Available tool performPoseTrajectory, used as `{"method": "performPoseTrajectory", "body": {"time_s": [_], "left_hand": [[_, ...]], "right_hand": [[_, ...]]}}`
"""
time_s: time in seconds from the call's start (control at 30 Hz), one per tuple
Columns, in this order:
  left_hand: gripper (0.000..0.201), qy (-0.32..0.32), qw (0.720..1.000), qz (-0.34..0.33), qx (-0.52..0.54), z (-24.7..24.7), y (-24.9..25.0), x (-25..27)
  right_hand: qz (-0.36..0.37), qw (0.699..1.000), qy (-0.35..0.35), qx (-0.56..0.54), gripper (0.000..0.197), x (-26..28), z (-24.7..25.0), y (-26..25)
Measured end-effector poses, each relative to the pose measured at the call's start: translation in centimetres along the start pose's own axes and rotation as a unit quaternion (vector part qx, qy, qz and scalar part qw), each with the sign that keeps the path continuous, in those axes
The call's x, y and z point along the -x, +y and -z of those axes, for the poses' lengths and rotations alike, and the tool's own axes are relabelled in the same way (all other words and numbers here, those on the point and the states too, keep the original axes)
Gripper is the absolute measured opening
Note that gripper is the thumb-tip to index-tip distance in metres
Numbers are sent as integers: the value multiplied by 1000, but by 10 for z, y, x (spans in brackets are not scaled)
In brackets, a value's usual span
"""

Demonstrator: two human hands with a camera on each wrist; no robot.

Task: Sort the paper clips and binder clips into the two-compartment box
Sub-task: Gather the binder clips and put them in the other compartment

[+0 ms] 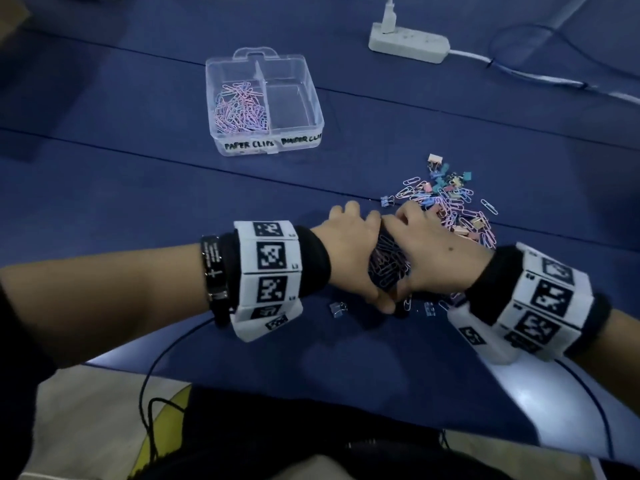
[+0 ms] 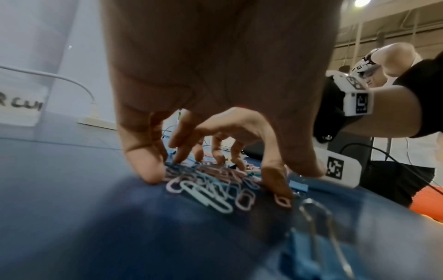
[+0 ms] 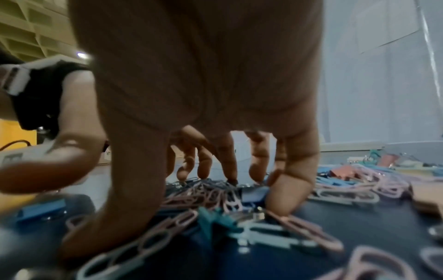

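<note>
The clear two-compartment box (image 1: 313,98) stands at the back, labelled "PAPER CLIPS" on its left half. That left compartment holds pastel paper clips (image 1: 239,107); the right one is bare. My left hand (image 1: 346,244) and right hand (image 1: 426,247) face each other on the blue table. Their bent fingers cage a heap of paper clips (image 1: 388,265) between them. In the left wrist view, fingertips (image 2: 148,170) rest on the cloth at the heap's (image 2: 206,180) edge. The right wrist view shows the heap (image 3: 206,191) under my fingers (image 3: 290,189), beside a teal binder clip (image 3: 215,219).
A mixed pile of paper and binder clips (image 1: 450,202) spreads right of my hands. Loose blue binder clips lie by my left wrist (image 1: 337,308) and ahead of my fingers (image 1: 388,200). A white power strip (image 1: 408,41) with its cable lies at the back right.
</note>
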State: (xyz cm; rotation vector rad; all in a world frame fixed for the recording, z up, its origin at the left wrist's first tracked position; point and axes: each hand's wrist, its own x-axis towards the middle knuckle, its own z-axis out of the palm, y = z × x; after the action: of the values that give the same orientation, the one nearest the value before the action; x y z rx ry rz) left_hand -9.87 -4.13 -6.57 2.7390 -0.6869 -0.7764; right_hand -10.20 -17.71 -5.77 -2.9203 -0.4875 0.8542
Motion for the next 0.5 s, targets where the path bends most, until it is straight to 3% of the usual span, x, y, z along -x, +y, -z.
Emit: {"method": "performPoseTrajectory", "body": {"time_s": [0.17, 0.37, 0.5], "left_hand": [[96, 16, 999, 22, -45, 0, 10, -5], [29, 62, 996, -24, -57, 11, 9, -18], [21, 79, 993, -50, -77, 17, 12, -23]], "right_hand": [[21, 995, 46, -85, 60, -9, -3, 12], [56, 986, 119, -101, 28, -14, -3, 18], [49, 990, 116, -70, 23, -15, 0, 16]]}}
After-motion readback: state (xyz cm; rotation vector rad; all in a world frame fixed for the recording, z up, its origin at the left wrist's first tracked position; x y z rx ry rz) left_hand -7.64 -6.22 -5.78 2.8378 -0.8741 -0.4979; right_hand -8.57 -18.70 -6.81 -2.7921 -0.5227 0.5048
